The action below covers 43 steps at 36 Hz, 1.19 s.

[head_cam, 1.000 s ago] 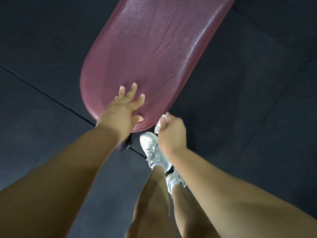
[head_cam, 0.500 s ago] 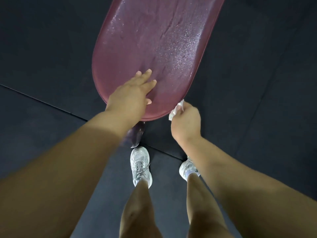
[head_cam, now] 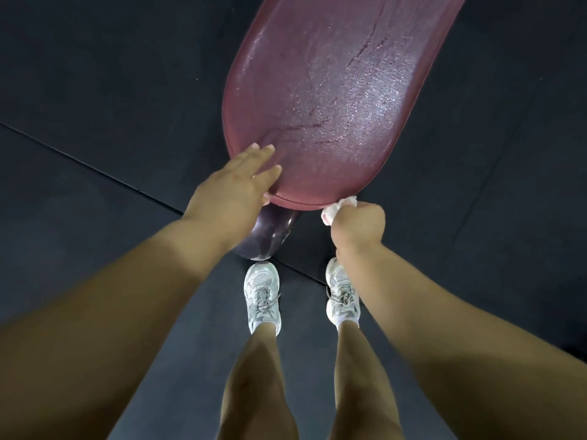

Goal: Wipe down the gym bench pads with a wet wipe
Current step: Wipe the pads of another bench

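A long maroon bench pad (head_cam: 330, 100) with a rounded near end runs up and to the right; its surface glistens with wet streaks. My left hand (head_cam: 236, 182) lies flat on the pad's near left corner, fingers spread, thumb at the rim. My right hand (head_cam: 357, 225) is curled into a fist around a crumpled white wet wipe (head_cam: 338, 207), pressed against the underside of the pad's near edge at the right.
Dark rubber floor mats with a seam (head_cam: 95, 168) surround the bench. A shiny rounded bench support (head_cam: 270, 233) sits under the pad's near end. My two white sneakers (head_cam: 262, 296) stand close below it.
The view has shifted so the pad lies further right. My left hand slid toward the pad's left corner. My right hand with the wipe stays along the near edge.
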Motion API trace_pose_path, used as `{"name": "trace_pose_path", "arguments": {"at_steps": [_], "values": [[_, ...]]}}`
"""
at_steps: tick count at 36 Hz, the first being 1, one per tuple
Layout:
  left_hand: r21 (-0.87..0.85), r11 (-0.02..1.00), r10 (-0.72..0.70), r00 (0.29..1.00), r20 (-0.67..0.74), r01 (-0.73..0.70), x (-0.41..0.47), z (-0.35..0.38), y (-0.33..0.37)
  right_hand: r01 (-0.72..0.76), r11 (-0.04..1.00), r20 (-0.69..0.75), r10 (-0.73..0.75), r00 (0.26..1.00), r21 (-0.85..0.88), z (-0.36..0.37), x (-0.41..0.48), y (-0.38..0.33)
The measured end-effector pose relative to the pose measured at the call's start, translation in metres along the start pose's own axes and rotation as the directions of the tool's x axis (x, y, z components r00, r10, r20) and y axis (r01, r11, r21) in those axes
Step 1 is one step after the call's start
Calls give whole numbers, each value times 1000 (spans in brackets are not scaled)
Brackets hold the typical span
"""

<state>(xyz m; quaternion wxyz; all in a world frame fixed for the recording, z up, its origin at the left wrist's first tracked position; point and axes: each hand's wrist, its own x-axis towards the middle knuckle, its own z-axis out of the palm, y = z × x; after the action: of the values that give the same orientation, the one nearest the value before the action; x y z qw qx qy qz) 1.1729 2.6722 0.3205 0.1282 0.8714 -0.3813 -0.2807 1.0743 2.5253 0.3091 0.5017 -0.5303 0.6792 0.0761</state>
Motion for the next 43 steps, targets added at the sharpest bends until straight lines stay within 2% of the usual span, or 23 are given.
{"name": "trace_pose_path", "arguments": {"at_steps": [2, 3, 5, 6, 8, 9, 11, 13, 15, 17, 19, 21, 24, 26, 27, 29, 32, 34, 35, 37, 39, 41, 43], "values": [[-2, 1000, -3, 1000, 20, 3, -8, -2, -2, 18, 996, 30, -16, 999, -90, 4, -9, 2], [7, 1000, -18, 999, 37, 18, -13, -3, -4, 22, 989, 97, -7, 995, -146, 6, -16, 3], [20, 997, -76, 994, 73, 75, -25, -6, -9, 227, 919, 230, -157, 961, -323, 4, -30, 10], [21, 994, -108, 991, 81, 107, -31, -8, -12, 377, 839, 309, -266, 913, -392, 2, -37, 12], [30, 984, -178, 977, 113, 176, -43, -11, -17, 661, 582, 450, -486, 749, -473, -1, -44, 12], [47, 978, -210, 968, 138, 206, -50, -12, -21, 780, 395, 513, -594, 620, -485, -1, -45, 9], [89, 965, -260, 948, 181, 248, -62, -12, -27, 888, 30, 667, -648, 367, -459, 2, -43, -1], [116, 953, -299, 928, 224, 279, -73, -10, -33, 896, -191, 783, -579, 226, -400, 9, -40, -13], [122, 940, -341, 903, 261, 320, -83, -8, -37, 860, -374, 857, -499, 129, -348, 22, -39, -29], [110, 925, -379, 884, 274, 363, -91, -4, -39, 788, -554, 897, -442, -5, -269, 39, -43, -44], [91, 916, -400, 873, 279, 390, -97, 2, -40, 648, -740, 953, -293, -74, -178, 56, -48, -52], [68, 909, -413, 866, 282, 411, -102, 7, -40, 440, -894, 995, -100, -5, -88, 69, -51, -55], [29, 904, -418, 865, 279, 427, -108, 15, -37, 292, -947, 987, 152, 43, 133, 71, -42, -52], [1, 898, -422, 863, 276, 439, -110, 19, -33, 219, -947, 967, 251, 49, 234, 64, -33, -50], [-10, 896, -425, 862, 275, 445, -111, 22, -31, 197, -948, 965, 261, 34, 249, 59, -26, -49], [-23, 893, -426, 863, 272, 449, -113, 27, -27, 167, -953, 962, 266, 63, 253, 50, -18, -45], [-45, 890, -426, 863, 271, 453, -114, 32, -21, 128, -877, 863, 479, 162, 463, 35, -13, -40], [-56, 893, -418, 869, 264, 447, -111, 34, -16, 110, -783, 739, 617, 273, 613, 29, -9, -37], [-64, 895, -413, 873, 259, 442, -110, 35, -13, 108, -784, 737, 613, 283, 611, 31, -10, -37], [-75, 898, -406, 882, 240, 434, -107, 36, -11, 182, -836, 810, 548, 210, 518, 43, -16, -40], [-69, 900, -405, 886, 227, 429, -105, 36, -10, 270, -884, 867, 443, 228, 381, 60, -13, -42], [-60, 899, -410, 882, 233, 433, -105, 36, -10, 433, -870, 909, 353, 219, 234, 73, -18, -47], [-48, 899, -411, 877, 250, 435, -107, 35, -10, 487, -854, 924, 319, 210, 184, 70, -16, -45]]}}
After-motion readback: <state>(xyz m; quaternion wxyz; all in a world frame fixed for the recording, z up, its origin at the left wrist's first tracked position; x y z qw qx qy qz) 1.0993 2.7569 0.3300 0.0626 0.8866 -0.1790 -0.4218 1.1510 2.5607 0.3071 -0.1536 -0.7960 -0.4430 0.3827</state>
